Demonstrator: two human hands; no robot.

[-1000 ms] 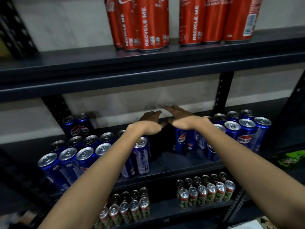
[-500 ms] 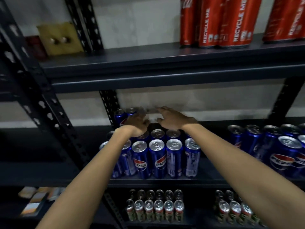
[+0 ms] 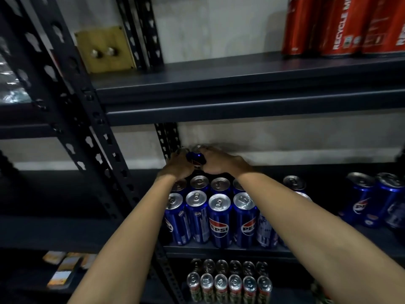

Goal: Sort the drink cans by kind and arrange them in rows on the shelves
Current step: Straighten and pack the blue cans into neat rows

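1. I am holding one blue aluminium Pepsi can (image 3: 195, 159) at the rear left of the middle dark metal shelf (image 3: 219, 249), just in front of the pale wall and beside the perforated black upright (image 3: 167, 139).
2. My left hand (image 3: 178, 164) is curling against the can's left side and my right hand (image 3: 215, 162) is curling against its right side; both are clamping the same can between them. It is appearing tilted; whether its base is touching the shelf I cannot tell.
3. Directly in front of the held can, a block of upright blue cans (image 3: 219, 218) is standing in tidy rows at the shelf's front edge.
4. Further right on the same shelf, a looser group of blue cans (image 3: 372, 202) is standing well apart from the block; I am judging these as work remaining.
5. On the upper shelf, tall red cans (image 3: 341, 27) are standing together; on the lower shelf, small silver-topped cans (image 3: 228, 281) are sitting in two rows.
6. Judgement: sorting by kind is looking largely complete; the blue rows are needing consolidation.
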